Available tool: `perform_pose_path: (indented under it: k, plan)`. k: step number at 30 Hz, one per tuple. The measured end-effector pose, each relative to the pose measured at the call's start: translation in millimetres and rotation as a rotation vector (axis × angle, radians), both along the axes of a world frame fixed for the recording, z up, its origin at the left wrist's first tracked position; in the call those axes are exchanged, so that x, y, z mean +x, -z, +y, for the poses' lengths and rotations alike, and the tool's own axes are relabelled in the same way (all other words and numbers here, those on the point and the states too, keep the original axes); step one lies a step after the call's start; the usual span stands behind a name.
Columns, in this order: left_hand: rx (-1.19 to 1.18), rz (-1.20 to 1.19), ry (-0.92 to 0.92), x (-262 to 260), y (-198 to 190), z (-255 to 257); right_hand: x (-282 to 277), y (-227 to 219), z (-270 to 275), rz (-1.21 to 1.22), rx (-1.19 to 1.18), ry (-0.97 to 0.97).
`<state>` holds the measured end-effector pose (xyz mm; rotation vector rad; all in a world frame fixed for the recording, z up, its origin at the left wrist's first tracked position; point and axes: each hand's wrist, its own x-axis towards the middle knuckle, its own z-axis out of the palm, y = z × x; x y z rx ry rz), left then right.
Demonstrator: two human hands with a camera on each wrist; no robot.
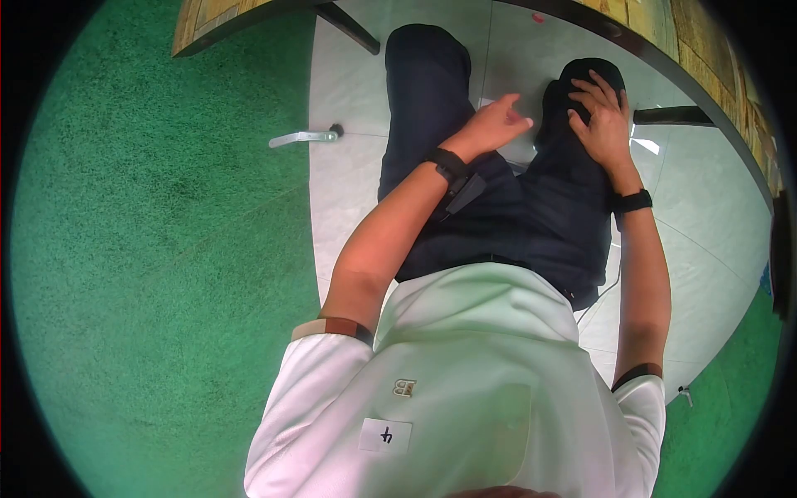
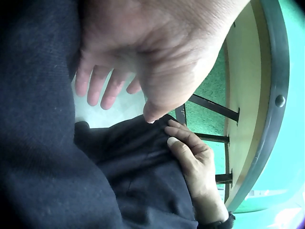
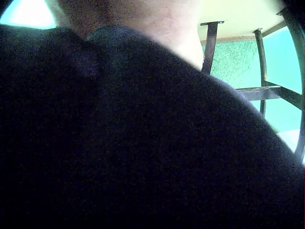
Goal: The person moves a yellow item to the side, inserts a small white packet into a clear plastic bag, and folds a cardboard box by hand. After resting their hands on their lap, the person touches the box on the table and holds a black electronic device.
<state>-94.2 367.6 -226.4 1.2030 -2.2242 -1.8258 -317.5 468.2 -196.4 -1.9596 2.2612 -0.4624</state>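
My left hand [image 1: 496, 126] reaches inward over the gap between the thighs and holds nothing. In the left wrist view its palm faces the camera, with the fingers [image 2: 96, 86] loosely extended and the thumb apart from them. My right hand [image 1: 602, 124] rests on the right knee of the dark trousers [image 1: 573, 187], fingers spread over the cloth. The left wrist view shows that same right hand lying on the knee. Dark cloth fills most of the right wrist view, with a strip of skin [image 3: 143, 19] along the top and the fingers hidden.
A wooden table [image 1: 706, 50] curves round the front and right, above the knees. Dark metal table legs [image 1: 677, 116] stand beyond the right knee. Pale tiles [image 1: 353, 178] lie underfoot, with green carpet [image 1: 183, 199] to the left. A metal lever [image 1: 300, 138] sticks out at the tile edge.
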Motion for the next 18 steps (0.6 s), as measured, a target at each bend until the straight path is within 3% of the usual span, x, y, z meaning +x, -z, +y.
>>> perform_pose_path:
  k: [13,18]
  plan:
    - [-0.045,0.047,0.071,2,5,-2,0,0,0,0.000,-0.013,-0.004]
    - [0.046,-0.116,0.070,-2,-6,-7,0,-3,0,-0.003,0.026,0.003]
